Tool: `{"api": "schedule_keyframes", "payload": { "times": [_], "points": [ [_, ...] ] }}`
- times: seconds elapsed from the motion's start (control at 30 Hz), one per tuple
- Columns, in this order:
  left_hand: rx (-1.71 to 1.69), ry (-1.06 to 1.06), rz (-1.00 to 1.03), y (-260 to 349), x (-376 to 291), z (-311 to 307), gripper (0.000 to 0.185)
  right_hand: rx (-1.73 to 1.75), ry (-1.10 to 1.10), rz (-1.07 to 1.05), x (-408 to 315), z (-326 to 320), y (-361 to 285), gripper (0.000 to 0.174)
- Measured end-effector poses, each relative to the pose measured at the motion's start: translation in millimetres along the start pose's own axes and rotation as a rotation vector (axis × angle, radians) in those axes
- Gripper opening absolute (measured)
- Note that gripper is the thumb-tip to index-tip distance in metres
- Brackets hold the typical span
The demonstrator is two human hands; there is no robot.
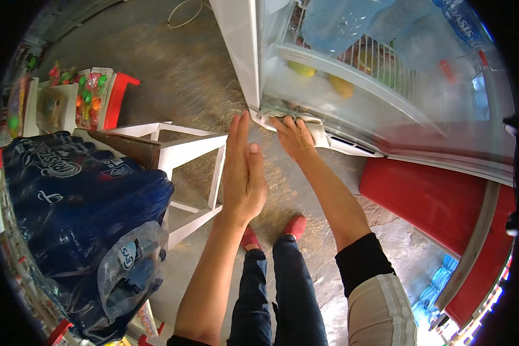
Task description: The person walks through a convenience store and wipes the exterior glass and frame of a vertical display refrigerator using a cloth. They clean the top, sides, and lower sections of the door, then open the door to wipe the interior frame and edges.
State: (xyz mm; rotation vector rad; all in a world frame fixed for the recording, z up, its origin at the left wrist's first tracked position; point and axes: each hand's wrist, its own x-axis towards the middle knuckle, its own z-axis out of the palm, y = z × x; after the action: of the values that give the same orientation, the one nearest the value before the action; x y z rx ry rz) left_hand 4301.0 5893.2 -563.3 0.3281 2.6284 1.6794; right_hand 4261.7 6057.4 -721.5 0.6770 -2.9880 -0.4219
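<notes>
My right hand [296,139] presses a pale cloth [319,132] against the lower edge of a glass-fronted refrigerator [357,145], near its white corner post. Its fingers bend over the folded cloth. My left hand [244,179] is raised in the air with nothing in it, palm turned inward, fingers straight and thumb a little apart. Behind the glass, yellow fruits [341,86] sit low, partly blurred by reflection. Higher up are a wire shelf [374,54] and clear blue plastic bottles [335,24].
A white-framed stand [190,151] is left of my left hand. Nearby is a large dark-blue plastic-wrapped pack of bottles [86,199]. Colourful packaged sweets [88,97] stand behind it. A red panel [419,199] lies right of my right arm, with blue bottles [432,285] below.
</notes>
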Motion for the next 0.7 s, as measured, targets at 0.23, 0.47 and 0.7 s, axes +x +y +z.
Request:
{"api": "schedule_keyframes", "payload": {
  "times": [0.23, 0.47, 0.7],
  "points": [
    [0.036, -0.045, -0.036, 7, -11, -5, 0.058, -0.065, -0.152, -0.09, -27, 21, 14, 0.031],
    [0.055, -0.092, -0.037, 22, -15, -14, 0.058, -0.166, -0.195, 0.048, -176, 44, 112, 0.039],
    [-0.018, -0.092, -0.021, 30, -12, 2, 0.059, -0.161, -0.235, 0.068, -187, 21, 126, 0.046]
  ]
}}
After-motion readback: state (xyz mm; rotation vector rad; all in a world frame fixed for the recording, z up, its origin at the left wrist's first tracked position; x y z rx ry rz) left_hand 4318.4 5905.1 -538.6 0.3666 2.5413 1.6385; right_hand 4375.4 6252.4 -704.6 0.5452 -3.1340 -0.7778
